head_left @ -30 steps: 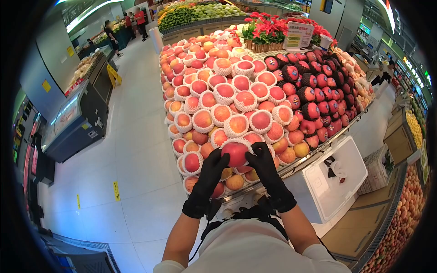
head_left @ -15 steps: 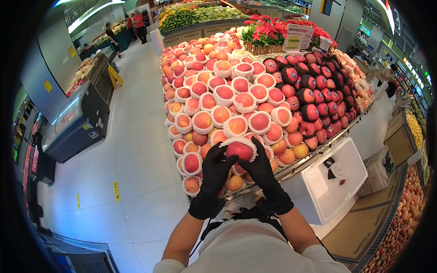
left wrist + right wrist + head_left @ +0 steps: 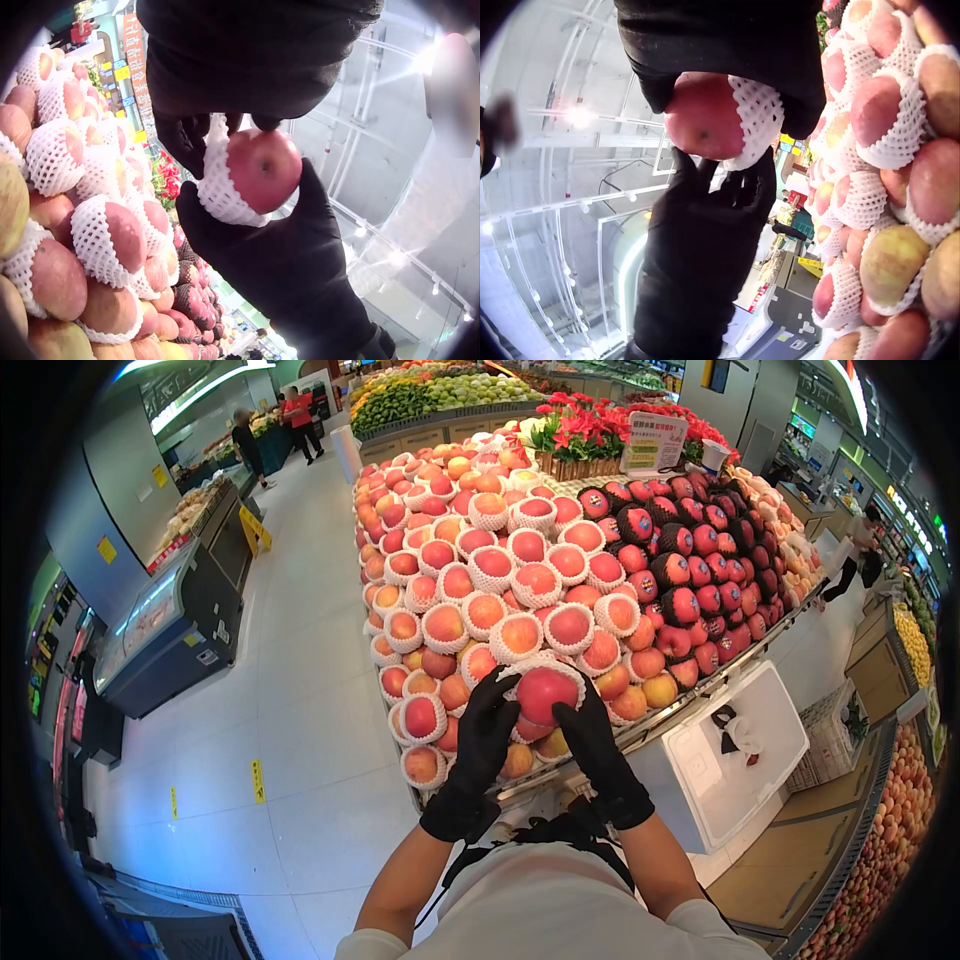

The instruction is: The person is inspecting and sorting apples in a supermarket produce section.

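Observation:
Between my two black-gloved hands is a red apple partly wrapped in a white foam net. My left hand grips it from the left, thumb on the near side. From the right, my right hand holds it with the thumb pressed on its lower edge. In both wrist views the apple's bare end faces the camera, with the net around its far half. Just below and behind it lie the piled apples, many in the same white nets.
Darker red apples in black nets fill the stand's right side. A white foam box stands at the right by the stand's edge. Red flowers and a sign are at the back. A freezer lines the left aisle.
Both hands have moved slightly right with the apple, after shifting their fingers and thumbs around it. The apple's red face now shows more fully. A person at the far right has moved.

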Demonstrator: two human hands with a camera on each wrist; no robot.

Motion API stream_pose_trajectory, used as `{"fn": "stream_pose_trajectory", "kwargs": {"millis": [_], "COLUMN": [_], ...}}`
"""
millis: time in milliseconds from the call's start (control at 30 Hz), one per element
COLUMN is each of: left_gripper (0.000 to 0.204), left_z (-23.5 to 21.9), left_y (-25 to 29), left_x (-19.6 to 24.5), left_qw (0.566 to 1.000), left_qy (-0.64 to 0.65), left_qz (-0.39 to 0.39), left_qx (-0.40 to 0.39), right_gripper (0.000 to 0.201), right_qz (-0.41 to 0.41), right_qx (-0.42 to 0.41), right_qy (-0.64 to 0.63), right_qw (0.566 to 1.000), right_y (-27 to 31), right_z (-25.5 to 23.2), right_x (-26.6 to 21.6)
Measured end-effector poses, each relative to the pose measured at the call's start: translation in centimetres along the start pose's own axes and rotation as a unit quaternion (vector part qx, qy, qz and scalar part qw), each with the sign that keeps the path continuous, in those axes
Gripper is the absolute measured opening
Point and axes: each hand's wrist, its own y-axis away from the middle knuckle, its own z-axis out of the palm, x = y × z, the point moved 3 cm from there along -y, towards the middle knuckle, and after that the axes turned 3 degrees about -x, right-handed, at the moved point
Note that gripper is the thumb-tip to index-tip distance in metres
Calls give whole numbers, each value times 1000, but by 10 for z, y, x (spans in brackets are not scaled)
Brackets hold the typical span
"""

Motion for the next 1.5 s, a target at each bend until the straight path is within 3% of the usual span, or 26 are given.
{"fn": "stream_pose_trajectory", "kwargs": {"millis": [167,267,467,533,633,867,967,1100,1167,1233,1300,1333,1433,1500], "left_gripper": [35,39,50,51,53,52,47,42,43,52,56,59,58,54], "left_z": [0,0,7,7,7,2,0,3,-6,-11,-10,-8,-3,-4], "left_y": [7,10,13,12,10,4,5,9,11,7,5,7,7,7], "left_x": [-14,-12,11,14,16,22,23,19,2,-3,2,11,4,4], "left_qw": [997,993,953,952,946,951,939,992,996,996,986,981,991,986], "left_qy": [-9,-110,-261,-264,-282,-270,-294,-78,30,48,131,145,92,91], "left_qz": [-55,-31,145,150,154,141,169,40,0,-41,-92,-126,-90,-136], "left_qx": [55,39,55,42,34,61,52,88,89,71,50,26,-33,-43], "right_gripper": [68,69,66,70,65,75,76,76,76,76,76,76,69,75], "right_qz": [17,11,7,8,26,14,-3,-18,-13,-7,-13,-17,-13,-14], "right_qx": [16,25,46,58,76,61,71,79,69,51,44,40,61,50], "right_qy": [-68,-54,29,18,114,85,107,101,51,-22,-20,-19,79,17], "right_qw": [997,998,998,998,990,994,992,992,996,998,999,999,995,999], "right_y": [4,5,4,3,5,7,7,2,0,-3,-3,-3,1,0], "right_z": [-5,-3,-3,-6,-8,2,5,1,-5,-10,-9,-7,6,8], "right_x": [13,13,10,19,22,20,22,17,20,30,32,29,5,6]}}
